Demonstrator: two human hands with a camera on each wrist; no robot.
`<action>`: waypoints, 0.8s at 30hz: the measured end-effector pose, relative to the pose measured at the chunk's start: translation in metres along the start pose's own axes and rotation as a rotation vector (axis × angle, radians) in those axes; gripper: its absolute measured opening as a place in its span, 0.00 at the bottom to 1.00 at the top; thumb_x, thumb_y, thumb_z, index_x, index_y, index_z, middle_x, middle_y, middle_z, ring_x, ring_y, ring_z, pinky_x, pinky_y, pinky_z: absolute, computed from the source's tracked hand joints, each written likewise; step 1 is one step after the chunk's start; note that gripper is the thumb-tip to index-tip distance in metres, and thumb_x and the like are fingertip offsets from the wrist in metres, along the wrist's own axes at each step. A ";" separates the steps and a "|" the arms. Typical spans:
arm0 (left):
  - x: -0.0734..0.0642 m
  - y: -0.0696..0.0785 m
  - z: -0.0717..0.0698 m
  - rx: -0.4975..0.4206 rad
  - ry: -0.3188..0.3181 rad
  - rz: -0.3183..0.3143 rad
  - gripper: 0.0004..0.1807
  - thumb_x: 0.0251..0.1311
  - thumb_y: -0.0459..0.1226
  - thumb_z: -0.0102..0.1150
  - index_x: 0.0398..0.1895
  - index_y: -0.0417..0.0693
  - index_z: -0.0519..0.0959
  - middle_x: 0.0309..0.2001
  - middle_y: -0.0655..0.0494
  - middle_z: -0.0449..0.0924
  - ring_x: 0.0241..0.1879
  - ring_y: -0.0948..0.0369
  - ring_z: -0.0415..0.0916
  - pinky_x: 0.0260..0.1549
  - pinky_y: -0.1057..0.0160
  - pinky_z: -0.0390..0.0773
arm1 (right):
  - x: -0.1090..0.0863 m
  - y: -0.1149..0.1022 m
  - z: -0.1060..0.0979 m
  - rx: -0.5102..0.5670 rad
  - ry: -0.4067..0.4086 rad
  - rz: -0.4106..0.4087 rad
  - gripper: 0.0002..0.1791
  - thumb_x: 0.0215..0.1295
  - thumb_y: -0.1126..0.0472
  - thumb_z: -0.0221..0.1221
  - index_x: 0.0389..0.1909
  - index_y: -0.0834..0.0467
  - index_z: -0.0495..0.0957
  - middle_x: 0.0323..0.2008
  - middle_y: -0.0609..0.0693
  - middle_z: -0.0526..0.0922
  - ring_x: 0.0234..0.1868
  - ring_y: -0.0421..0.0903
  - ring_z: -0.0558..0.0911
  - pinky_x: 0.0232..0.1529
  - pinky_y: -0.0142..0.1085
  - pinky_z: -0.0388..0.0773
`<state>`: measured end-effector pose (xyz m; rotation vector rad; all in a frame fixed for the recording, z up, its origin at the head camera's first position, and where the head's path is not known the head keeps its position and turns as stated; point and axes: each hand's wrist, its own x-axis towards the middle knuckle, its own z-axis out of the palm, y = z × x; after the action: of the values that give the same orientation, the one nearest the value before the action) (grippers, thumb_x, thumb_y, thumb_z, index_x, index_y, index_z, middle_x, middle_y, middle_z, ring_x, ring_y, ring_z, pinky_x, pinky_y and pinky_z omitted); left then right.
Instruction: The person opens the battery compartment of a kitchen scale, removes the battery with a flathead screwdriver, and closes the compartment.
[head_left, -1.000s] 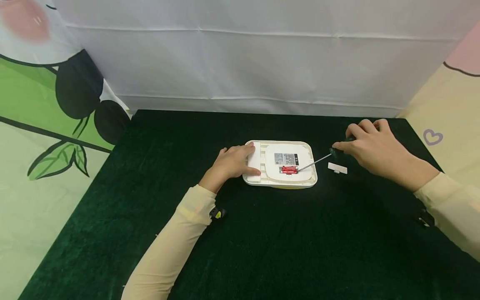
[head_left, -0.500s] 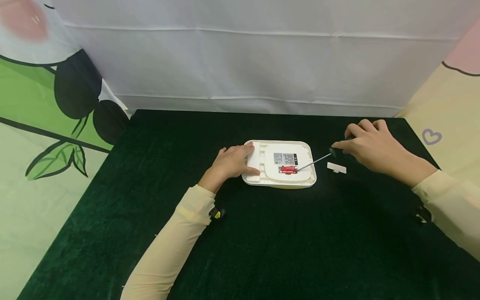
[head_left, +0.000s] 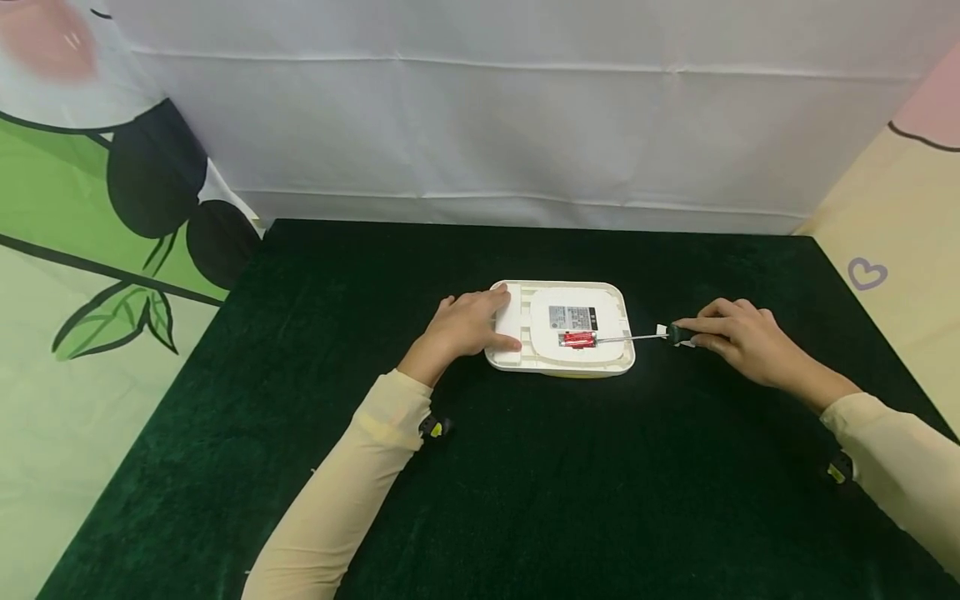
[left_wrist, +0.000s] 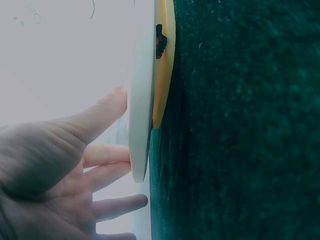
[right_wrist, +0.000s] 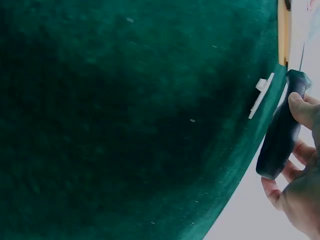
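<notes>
A flat white device (head_left: 540,350) with rounded corners lies on the dark green cloth, its labelled face up. The left wrist view shows an orange-yellow part under it. Red batteries (head_left: 578,340) sit in its open compartment, though their number is hard to tell. My left hand (head_left: 465,323) rests on the device's left end, fingers and thumb spread fairly straight on the white strip. In my right hand (head_left: 738,340) is a screwdriver (right_wrist: 280,132), held by its dark handle. Its thin shaft reaches left over the device, with the tip at the batteries' right end.
A small white battery cover (right_wrist: 261,95) lies on the green cloth (head_left: 570,483), right of the device and partly behind the screwdriver in the head view. A white fabric backdrop (head_left: 525,133) rises behind the table, with printed panels at both sides.
My right hand has come down toward the table and nearer to me, lowering the screwdriver from a slant to nearly level. The left hand, device and batteries look unmoved.
</notes>
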<state>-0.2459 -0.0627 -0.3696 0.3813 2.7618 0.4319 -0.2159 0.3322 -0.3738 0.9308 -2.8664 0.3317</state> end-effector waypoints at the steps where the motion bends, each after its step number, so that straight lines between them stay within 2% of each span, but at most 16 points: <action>1: 0.000 0.000 0.000 -0.001 -0.001 0.000 0.48 0.56 0.59 0.65 0.76 0.55 0.56 0.78 0.60 0.49 0.75 0.50 0.51 0.73 0.38 0.43 | -0.001 0.001 0.003 0.012 0.008 -0.003 0.19 0.62 0.65 0.63 0.55 0.53 0.82 0.43 0.51 0.79 0.36 0.44 0.67 0.35 0.37 0.56; 9: 0.000 0.001 0.000 0.000 0.000 -0.003 0.49 0.55 0.60 0.65 0.76 0.56 0.57 0.78 0.61 0.48 0.76 0.51 0.51 0.72 0.38 0.44 | -0.007 0.003 0.011 0.044 0.022 -0.002 0.19 0.64 0.66 0.62 0.56 0.54 0.81 0.44 0.51 0.79 0.37 0.43 0.66 0.34 0.36 0.55; 19: -0.002 0.000 0.000 0.002 0.000 -0.002 0.48 0.56 0.60 0.64 0.76 0.56 0.56 0.78 0.61 0.48 0.75 0.50 0.51 0.72 0.38 0.43 | -0.009 0.003 0.009 0.038 0.047 -0.018 0.19 0.62 0.66 0.63 0.55 0.53 0.82 0.43 0.50 0.79 0.37 0.43 0.66 0.35 0.37 0.55; 24: -0.002 0.000 0.000 0.003 0.002 0.002 0.48 0.56 0.60 0.64 0.76 0.56 0.56 0.78 0.60 0.48 0.75 0.50 0.51 0.72 0.38 0.43 | -0.011 0.003 0.007 0.034 0.043 0.000 0.19 0.62 0.66 0.63 0.55 0.52 0.82 0.43 0.50 0.79 0.37 0.43 0.67 0.35 0.37 0.56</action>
<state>-0.2439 -0.0635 -0.3689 0.3851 2.7650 0.4287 -0.2093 0.3388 -0.3830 0.9172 -2.8306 0.3961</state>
